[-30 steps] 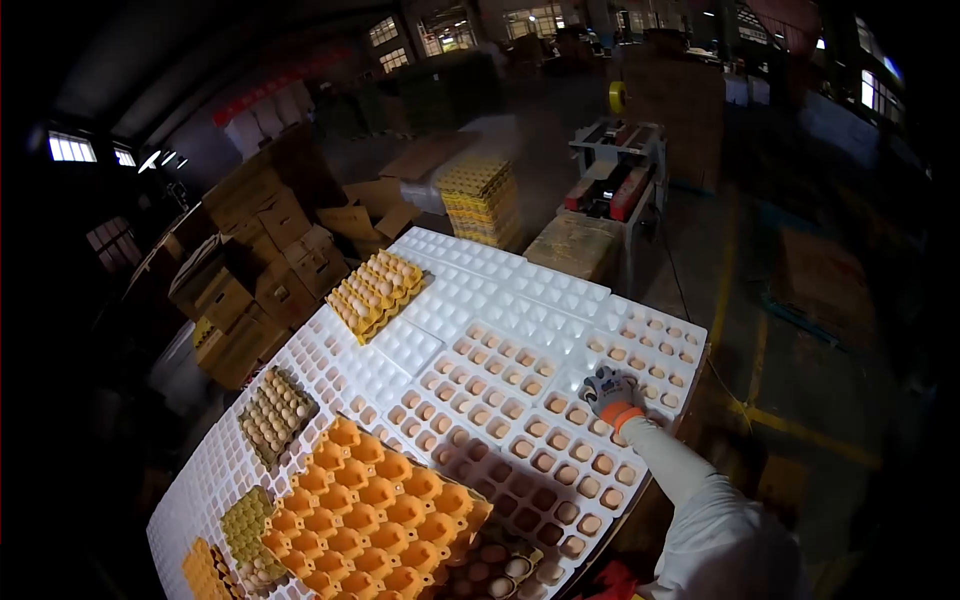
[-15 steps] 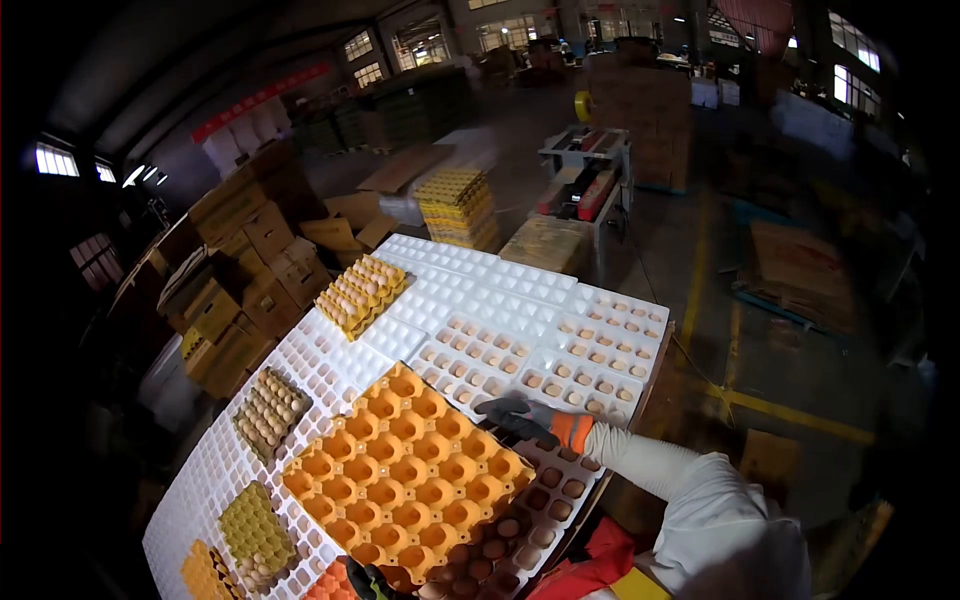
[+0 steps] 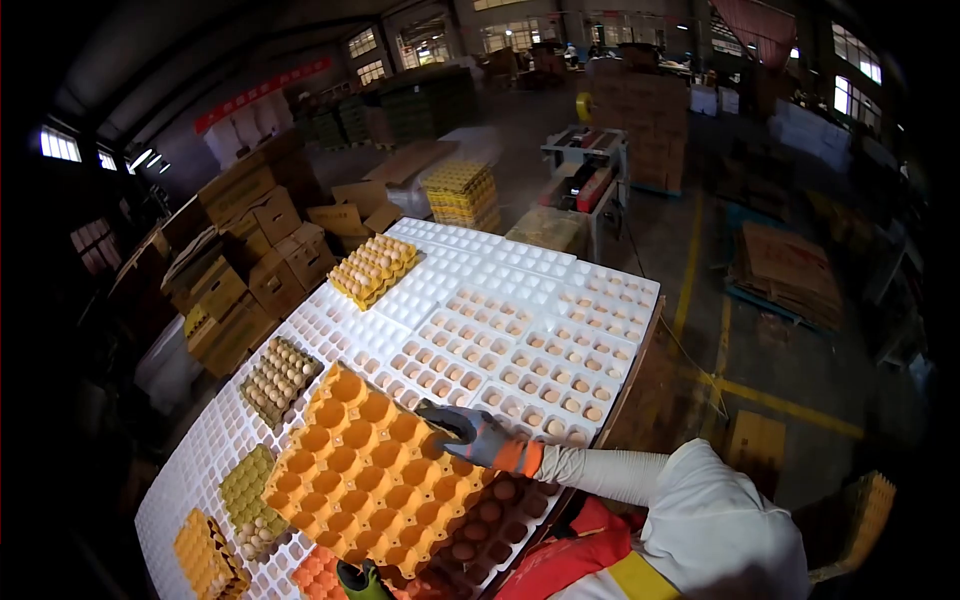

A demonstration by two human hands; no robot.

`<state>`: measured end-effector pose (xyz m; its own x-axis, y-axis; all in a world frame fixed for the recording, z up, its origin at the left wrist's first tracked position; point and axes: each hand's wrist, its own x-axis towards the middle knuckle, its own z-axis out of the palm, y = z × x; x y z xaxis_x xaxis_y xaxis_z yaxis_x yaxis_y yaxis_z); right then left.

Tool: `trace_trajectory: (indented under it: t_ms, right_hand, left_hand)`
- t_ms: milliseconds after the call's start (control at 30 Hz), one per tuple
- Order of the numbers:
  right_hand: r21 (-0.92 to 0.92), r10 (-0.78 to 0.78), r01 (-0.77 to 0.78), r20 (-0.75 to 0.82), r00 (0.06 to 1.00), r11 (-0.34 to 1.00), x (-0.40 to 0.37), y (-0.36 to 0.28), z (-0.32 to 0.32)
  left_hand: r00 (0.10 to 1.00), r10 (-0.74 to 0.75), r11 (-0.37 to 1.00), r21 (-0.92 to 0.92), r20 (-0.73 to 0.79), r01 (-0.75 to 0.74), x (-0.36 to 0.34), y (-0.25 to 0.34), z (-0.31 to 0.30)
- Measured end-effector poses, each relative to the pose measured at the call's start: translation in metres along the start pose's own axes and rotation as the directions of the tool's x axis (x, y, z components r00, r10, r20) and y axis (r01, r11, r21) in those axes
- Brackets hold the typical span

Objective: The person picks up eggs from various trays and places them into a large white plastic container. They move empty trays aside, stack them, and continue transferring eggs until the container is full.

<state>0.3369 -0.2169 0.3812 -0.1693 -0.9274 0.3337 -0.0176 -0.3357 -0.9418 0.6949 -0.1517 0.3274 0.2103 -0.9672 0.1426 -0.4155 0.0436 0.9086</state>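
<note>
An empty orange egg tray (image 3: 365,475) lies tilted over brown eggs (image 3: 492,520) at the near end of the table. My right hand (image 3: 470,436), in a grey and orange glove, grips the tray's right edge. Only the gloved fingertips of my left hand (image 3: 360,581) show at the bottom of the frame, clasped on the tray's near edge. Beyond my right hand, white trays (image 3: 540,375) hold rows of eggs.
A long table is covered with white trays (image 3: 450,265), some empty. A yellow tray of eggs (image 3: 375,268) and smaller filled trays (image 3: 278,376) sit to the left. Cardboard boxes (image 3: 250,235), stacked yellow trays (image 3: 462,193) and a machine (image 3: 590,165) stand behind.
My right hand came back from the far right trays and took the orange tray's right edge. The tray has swung leftward and down over the near eggs.
</note>
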Motion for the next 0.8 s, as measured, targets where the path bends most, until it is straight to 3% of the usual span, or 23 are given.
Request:
trace_trajectory:
  t_ms: [33,67,133,167,200,233,267,300,333,367,400,433,500,533,567,667,700,733,800]
  right_hand:
    - [-0.039,-0.048,0.049,0.035,0.998,0.998,-0.004,-0.006,0.002]
    - [-0.266,-0.073,0.085,0.056,0.996,0.96,-0.01,-0.014,0.003]
    - [-0.304,-0.166,0.223,0.201,0.965,0.926,-0.005,-0.009,0.017]
    - [-0.253,-0.106,0.166,0.234,0.966,0.953,-0.005,-0.009,0.023]
    - [-0.188,-0.033,0.092,0.296,0.955,0.978,-0.004,-0.014,0.034]
    - [-0.082,-0.13,0.16,0.289,0.948,0.984,-0.001,0.005,0.048]
    - [-0.139,-0.071,0.124,0.336,0.939,0.982,0.009,0.005,0.061]
    - [-0.2,-0.011,0.094,0.38,0.925,0.975,0.018,0.003,0.073]
    - [-0.057,0.183,-0.176,0.441,0.879,0.983,0.023,-0.052,0.093]
    - [0.04,0.015,-0.036,0.435,0.9,0.999,0.033,-0.038,0.119]
    - [0.134,-0.153,0.106,0.416,0.896,0.985,0.045,-0.025,0.144]
    - [0.079,-0.073,0.04,0.468,0.881,0.996,0.047,-0.041,0.163]
    - [0.028,0.007,-0.025,0.522,0.853,0.999,0.058,-0.032,0.141]
    - [0.015,0.026,-0.039,0.527,0.85,0.999,0.066,-0.035,0.154]
    - [0.128,-0.036,-0.044,0.565,0.824,0.991,0.064,-0.013,0.172]
    - [0.046,0.061,-0.114,0.615,0.787,0.992,0.029,0.003,0.204]
    - [-0.177,0.236,-0.161,0.604,0.761,0.971,0.018,-0.003,0.204]
    - [-0.062,0.248,-0.27,0.625,0.74,0.961,0.005,0.023,0.211]
    - [-0.071,0.218,-0.225,0.639,0.738,0.972,-0.026,0.036,0.207]
  left_hand:
    - [0.999,0.023,0.99,-0.14,-0.049,-0.029,-0.006,0.003,-0.004]
    - [0.996,0.02,0.994,-0.102,-0.086,-0.028,-0.004,0.006,-0.008]
    - [0.986,0.006,1.0,-0.021,-0.168,-0.01,-0.005,0.021,-0.022]
    - [0.972,0.024,0.999,0.05,-0.236,-0.012,-0.009,0.039,-0.03]
    - [0.961,0.202,0.975,-0.053,-0.186,-0.216,0.027,-0.052,-0.051]
    - [0.938,0.184,0.974,-0.078,-0.293,-0.215,0.022,-0.031,-0.057]
    - [0.933,0.178,0.952,-0.184,-0.314,-0.244,0.024,0.002,-0.07]
    - [0.922,0.193,0.935,-0.221,-0.336,-0.276,0.037,-0.002,-0.096]
    - [0.913,0.199,0.941,-0.191,-0.357,-0.279,0.044,0.026,-0.119]
    - [0.884,0.219,0.97,-0.005,-0.412,-0.242,0.047,0.048,-0.142]
    - [0.87,0.205,0.955,-0.101,-0.449,-0.277,0.054,0.05,-0.164]
    - [0.84,0.248,0.965,0.05,-0.482,-0.256,0.063,0.046,-0.19]
    - [0.846,0.235,0.966,0.018,-0.479,-0.258,0.051,0.069,-0.165]
    - [0.862,0.209,0.976,0.044,-0.463,-0.213,0.049,0.072,-0.18]
    - [0.877,0.183,0.983,0.056,-0.445,-0.177,0.045,0.059,-0.195]
    - [0.913,0.041,0.996,-0.055,-0.406,-0.069,0.016,0.01,-0.229]
    - [0.911,0.048,0.998,-0.01,-0.409,-0.057,0.006,-0.018,-0.232]
    - [0.911,0.054,0.998,0.038,-0.41,-0.042,-0.002,-0.044,-0.234]
    - [0.945,-0.023,0.998,0.04,-0.326,0.038,-0.02,-0.08,-0.229]
